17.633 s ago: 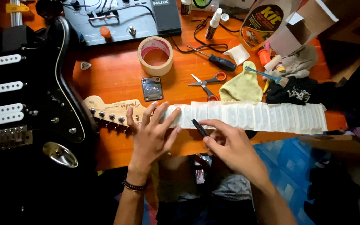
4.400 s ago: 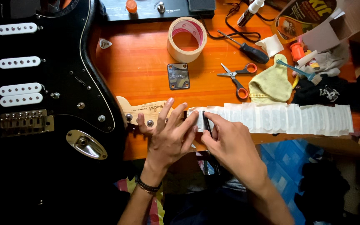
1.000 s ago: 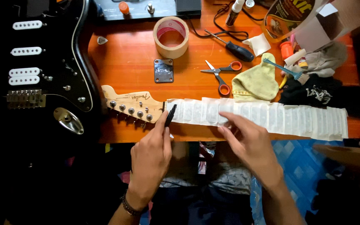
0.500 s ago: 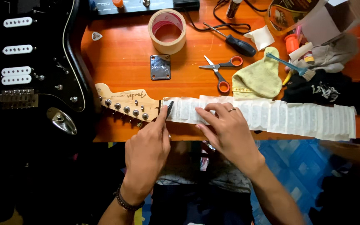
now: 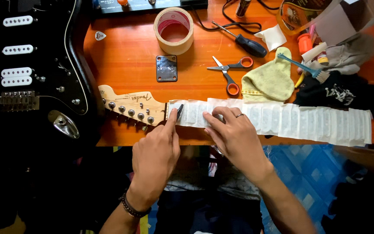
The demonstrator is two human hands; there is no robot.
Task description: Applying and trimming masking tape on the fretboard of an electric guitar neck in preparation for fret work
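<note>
While the left hand (image 5: 154,158) pinches a small dark blade (image 5: 179,111) at the nut, the flat, empty right hand (image 5: 234,136) should steady the tape-covered pale wooden guitar neck (image 5: 239,118) along the orange bench's near edge.

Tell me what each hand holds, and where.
Left hand pinches a small dark tool by its lower end; right hand holds nothing, pressing the white-taped guitar neck.
</note>
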